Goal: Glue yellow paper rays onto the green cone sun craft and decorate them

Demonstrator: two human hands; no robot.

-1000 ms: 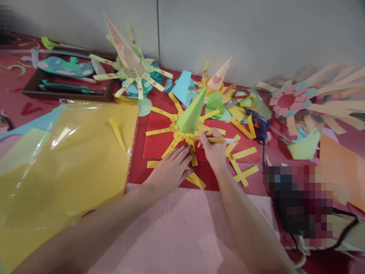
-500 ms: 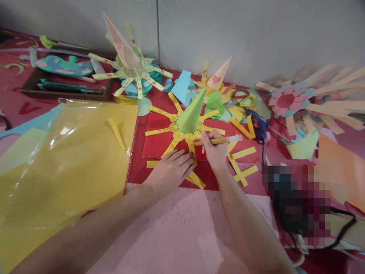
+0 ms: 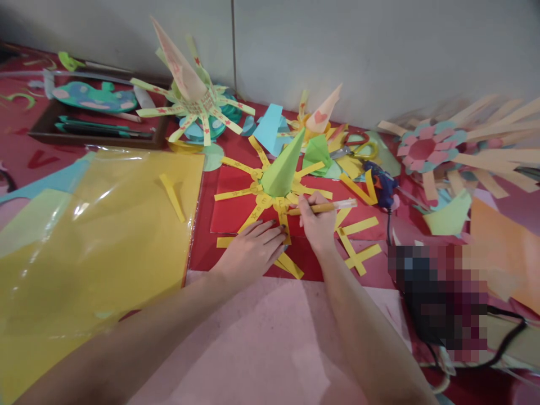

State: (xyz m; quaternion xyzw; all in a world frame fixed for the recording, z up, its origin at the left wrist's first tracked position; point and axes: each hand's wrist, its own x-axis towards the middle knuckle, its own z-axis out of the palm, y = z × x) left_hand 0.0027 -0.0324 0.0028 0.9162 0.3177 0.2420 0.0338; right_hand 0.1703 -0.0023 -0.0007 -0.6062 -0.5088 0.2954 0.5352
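Observation:
A green paper cone [image 3: 282, 169] stands upright at the centre of a ring of yellow paper strips [image 3: 253, 215] marked with letters and stars. Its base rests on a red sheet [image 3: 228, 216]. My left hand [image 3: 255, 246] lies flat, palm down, fingers stretched over the front strips. In my right hand [image 3: 317, 222] a yellow pen [image 3: 320, 208] with a clear end is pinched, its tip touching a front strip just beyond my left fingertips. Loose yellow strips [image 3: 358, 259] lie to the right of that hand.
At the left lies yellow paper in clear plastic [image 3: 139, 225], with a brown tray [image 3: 97, 138] of pens behind. Two other cone pieces [image 3: 194, 95] stand near the wall. Scissors [image 3: 365, 151], a blue glue gun [image 3: 382, 183] and a peach-strip piece [image 3: 426, 149] are at the right.
The pen tip has shifted very slightly on the strip, and a small new mark shows beside it. My left hand stays in place.

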